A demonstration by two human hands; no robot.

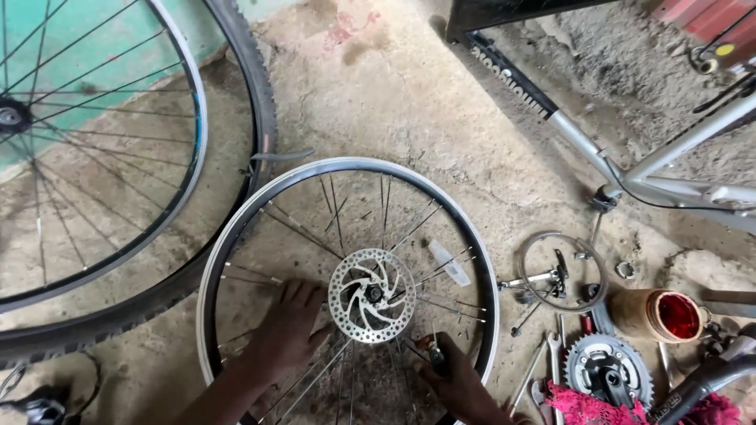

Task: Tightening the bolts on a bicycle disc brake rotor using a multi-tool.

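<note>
A bare bicycle wheel (346,291) without tyre lies flat on the rough concrete floor (409,102), near the person, in the middle of the view. At its centre sits a silver brake disc (372,295). The left hand (287,327) rests flat on the spokes just left of the disc, with the fingers spread wide and holding nothing. The right hand (461,386) is at the near right part of the wheel, closed around a small dark tool (435,356) whose tip touches a spoke close to the disc. At the far left leans a second wheel with black tyre (118,197). On the right lies a grey bicycle frame (630,169), and nearer are wrenches (543,370), a chainring (608,370), a loop of cable (561,271) and a can with red inside (661,315).
</note>
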